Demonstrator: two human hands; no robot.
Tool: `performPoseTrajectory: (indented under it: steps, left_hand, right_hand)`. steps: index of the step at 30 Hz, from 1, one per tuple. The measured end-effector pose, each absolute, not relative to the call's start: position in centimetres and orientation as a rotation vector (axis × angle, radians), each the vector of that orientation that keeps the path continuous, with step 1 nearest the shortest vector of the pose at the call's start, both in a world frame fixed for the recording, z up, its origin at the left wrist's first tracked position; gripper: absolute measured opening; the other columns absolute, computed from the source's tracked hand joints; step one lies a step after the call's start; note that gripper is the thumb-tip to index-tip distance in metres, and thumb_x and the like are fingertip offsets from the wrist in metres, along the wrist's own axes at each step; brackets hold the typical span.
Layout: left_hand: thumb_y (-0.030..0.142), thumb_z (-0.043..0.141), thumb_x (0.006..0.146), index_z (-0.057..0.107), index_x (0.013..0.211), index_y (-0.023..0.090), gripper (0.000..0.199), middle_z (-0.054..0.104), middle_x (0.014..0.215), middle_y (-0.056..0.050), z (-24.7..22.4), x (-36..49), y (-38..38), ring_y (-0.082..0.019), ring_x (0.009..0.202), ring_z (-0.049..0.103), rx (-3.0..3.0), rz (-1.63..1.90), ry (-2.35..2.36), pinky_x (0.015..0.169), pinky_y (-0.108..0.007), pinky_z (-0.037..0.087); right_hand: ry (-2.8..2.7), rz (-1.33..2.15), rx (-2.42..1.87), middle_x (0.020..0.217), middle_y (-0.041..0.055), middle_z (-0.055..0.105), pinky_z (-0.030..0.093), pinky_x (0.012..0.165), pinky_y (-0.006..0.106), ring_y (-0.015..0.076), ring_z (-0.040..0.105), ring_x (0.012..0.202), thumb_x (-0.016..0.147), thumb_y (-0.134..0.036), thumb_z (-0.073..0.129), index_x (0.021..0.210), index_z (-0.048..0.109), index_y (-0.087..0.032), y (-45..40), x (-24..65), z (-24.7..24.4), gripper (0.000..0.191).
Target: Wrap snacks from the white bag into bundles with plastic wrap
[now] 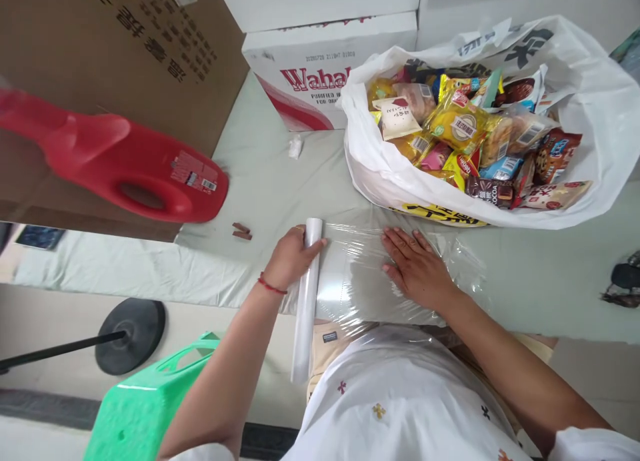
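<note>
A film roll (306, 314) is gripped in the left hand (294, 258); beside it, the sheet (367, 294) is seemingly steadied taut by the spread right hand (419, 269).

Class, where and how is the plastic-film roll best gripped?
Likely near its far end, coming from the left, as the left hand does: the roll is a slim, straight tube, easy to wrap around, and its film stretches off to the right.

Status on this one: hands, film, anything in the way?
Left hand gripping film roll. Right hand palm-down on unrolled film. Bag of snacks close beyond, covering neither hand.
</note>
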State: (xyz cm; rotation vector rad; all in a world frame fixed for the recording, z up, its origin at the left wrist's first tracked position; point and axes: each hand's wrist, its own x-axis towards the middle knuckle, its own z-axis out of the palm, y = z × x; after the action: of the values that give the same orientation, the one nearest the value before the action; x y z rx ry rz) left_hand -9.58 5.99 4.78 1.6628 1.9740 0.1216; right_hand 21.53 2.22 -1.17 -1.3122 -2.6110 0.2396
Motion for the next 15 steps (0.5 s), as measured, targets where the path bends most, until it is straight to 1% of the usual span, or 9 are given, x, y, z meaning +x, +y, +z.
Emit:
performPoseTrajectory:
  steps: [2,4,6,8,9,10,12,13,15]
  left_hand:
    - [0.053,0.066,0.091,0.064,0.123,0.017,0.048,0.071,0.106,-0.012,5.0,-11.3,5.8,-0.029,0.093,0.070,1.666,0.232,1.997,0.084,-0.040,0.055]
    - [0.046,0.071,0.087,0.059,0.136,0.015,0.059,0.068,0.119,-0.015,5.1,-12.0,5.3,-0.031,0.104,0.069,1.711,0.287,2.153,0.094,-0.043,0.056]
    - [0.040,0.067,0.091,0.056,0.142,0.014,0.059,0.064,0.129,-0.018,5.2,-11.2,4.5,-0.032,0.112,0.069,1.749,0.260,2.321,0.099,-0.045,0.056]
    - [0.038,0.055,0.100,0.055,0.144,0.014,0.050,0.062,0.133,-0.019,5.2,-9.1,3.7,-0.032,0.114,0.070,1.774,0.152,2.413,0.096,-0.045,0.057]
    - [0.041,0.050,0.104,0.055,0.145,0.014,0.050,0.062,0.132,-0.020,5.2,-7.8,3.3,-0.034,0.114,0.070,1.787,0.071,2.434,0.092,-0.045,0.058]
    - [0.047,0.048,0.105,0.053,0.147,0.012,0.055,0.062,0.130,-0.021,5.1,-6.7,3.1,-0.036,0.114,0.070,1.795,-0.020,2.443,0.089,-0.045,0.058]
    - [0.056,0.054,0.101,0.046,0.151,0.005,0.072,0.064,0.126,-0.024,4.9,-5.4,2.8,-0.040,0.111,0.071,1.760,-0.163,2.448,0.085,-0.047,0.058]
    - [0.058,0.057,0.099,0.046,0.150,0.003,0.076,0.065,0.123,-0.025,4.8,-5.3,2.7,-0.041,0.109,0.071,1.723,-0.200,2.430,0.084,-0.047,0.058]
    - [0.056,0.060,0.097,0.052,0.138,0.004,0.067,0.068,0.117,-0.023,4.8,-6.2,2.8,-0.039,0.105,0.072,1.641,-0.164,2.339,0.084,-0.045,0.057]
  right_hand:
    - [-2.608,0.236,-1.309,0.174,0.0118,0.037,0.024,0.135,0.055,0.0286,0.038,0.161,0.114,-0.043,0.037,0.166,0.042,-0.012,2.3,21.6,-1.3,0.061]
    - [-2.600,0.239,-1.308,0.174,0.0114,0.037,0.024,0.135,0.055,0.0284,0.038,0.161,0.114,-0.043,0.038,0.166,0.042,-0.012,2.3,21.6,-1.4,0.061]
    - [-2.586,0.243,-1.308,0.174,0.0108,0.038,0.025,0.135,0.055,0.0280,0.039,0.160,0.114,-0.043,0.039,0.167,0.042,-0.014,2.3,21.5,-1.4,0.061]
    - [-2.580,0.241,-1.311,0.173,0.0106,0.039,0.026,0.134,0.055,0.0280,0.040,0.160,0.113,-0.044,0.040,0.166,0.043,-0.014,2.2,21.4,-1.4,0.060]
    - [-2.580,0.237,-1.315,0.173,0.0107,0.039,0.026,0.134,0.055,0.0281,0.040,0.159,0.114,-0.044,0.039,0.166,0.043,-0.014,2.2,21.4,-1.4,0.060]
    - [-2.581,0.233,-1.318,0.173,0.0107,0.039,0.026,0.134,0.055,0.0282,0.041,0.159,0.114,-0.044,0.039,0.165,0.044,-0.013,2.2,21.5,-1.3,0.060]
    - [-2.584,0.235,-1.318,0.173,0.0105,0.040,0.027,0.134,0.055,0.0284,0.041,0.159,0.114,-0.043,0.039,0.164,0.045,-0.013,2.3,21.7,-1.3,0.059]
    - [-2.584,0.243,-1.313,0.173,0.0102,0.040,0.027,0.134,0.055,0.0283,0.041,0.159,0.114,-0.043,0.040,0.165,0.045,-0.014,2.4,21.8,-1.3,0.059]
    - [-2.587,0.266,-1.293,0.173,0.0097,0.041,0.027,0.134,0.055,0.0282,0.041,0.159,0.113,-0.043,0.042,0.166,0.044,-0.017,2.5,22.1,-1.4,0.059]
